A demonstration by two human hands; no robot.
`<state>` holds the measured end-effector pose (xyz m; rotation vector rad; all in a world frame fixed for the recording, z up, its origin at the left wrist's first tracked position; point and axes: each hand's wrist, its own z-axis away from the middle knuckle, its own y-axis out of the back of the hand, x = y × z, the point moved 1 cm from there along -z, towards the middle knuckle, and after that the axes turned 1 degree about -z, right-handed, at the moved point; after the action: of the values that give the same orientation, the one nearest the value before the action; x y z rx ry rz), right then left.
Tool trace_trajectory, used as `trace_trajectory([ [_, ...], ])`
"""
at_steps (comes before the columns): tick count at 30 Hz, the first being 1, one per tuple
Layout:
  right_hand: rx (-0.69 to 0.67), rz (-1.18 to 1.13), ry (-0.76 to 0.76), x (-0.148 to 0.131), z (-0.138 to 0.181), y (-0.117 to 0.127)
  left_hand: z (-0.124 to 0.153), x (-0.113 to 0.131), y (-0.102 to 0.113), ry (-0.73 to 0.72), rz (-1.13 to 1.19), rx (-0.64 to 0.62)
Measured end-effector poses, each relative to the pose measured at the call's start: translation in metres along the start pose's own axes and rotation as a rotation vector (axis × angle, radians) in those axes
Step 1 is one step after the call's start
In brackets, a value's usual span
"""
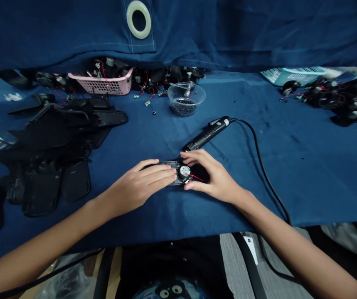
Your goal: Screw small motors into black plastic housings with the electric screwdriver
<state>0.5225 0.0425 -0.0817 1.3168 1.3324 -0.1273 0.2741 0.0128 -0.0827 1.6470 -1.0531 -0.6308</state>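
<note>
A small black plastic housing (172, 182) lies on the blue cloth in front of me. My left hand (141, 182) rests on its left part, fingers extended together over the top; the thumb is hidden. At the housing's right end sits a round silver-faced motor (185, 170) with a red wire. My right hand (212, 176) curves around this end, thumb on the near side and fingers on the far side, closed about the motor assembly. Just beyond the right fingers lies a black electric screwdriver (208, 133), its tip end close to them.
A clear bowl of small dark screws (184, 107) stands behind the screwdriver. Black plastic shells (50, 158) are heaped at left. Behind are a pink basket (109, 85) of wired parts and a teal basket (293, 77). More wired parts (346, 99) lie right. A cable (259, 153) trails rightward.
</note>
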Motion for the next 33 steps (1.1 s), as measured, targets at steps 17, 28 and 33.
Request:
trace_trajectory([
  [17, -0.277, 0.229, 0.06, -0.006, -0.025, 0.018, -0.002, -0.002, 0.0, -0.013, 0.005, 0.039],
  [28, -0.396, 0.472, 0.083, -0.027, -0.042, 0.019, -0.001, -0.002, 0.0, -0.033, -0.006, 0.044],
  [33, -0.336, 0.428, 0.093, -0.024, -0.034, 0.017, -0.002, -0.002, 0.0, -0.03, -0.005, 0.036],
])
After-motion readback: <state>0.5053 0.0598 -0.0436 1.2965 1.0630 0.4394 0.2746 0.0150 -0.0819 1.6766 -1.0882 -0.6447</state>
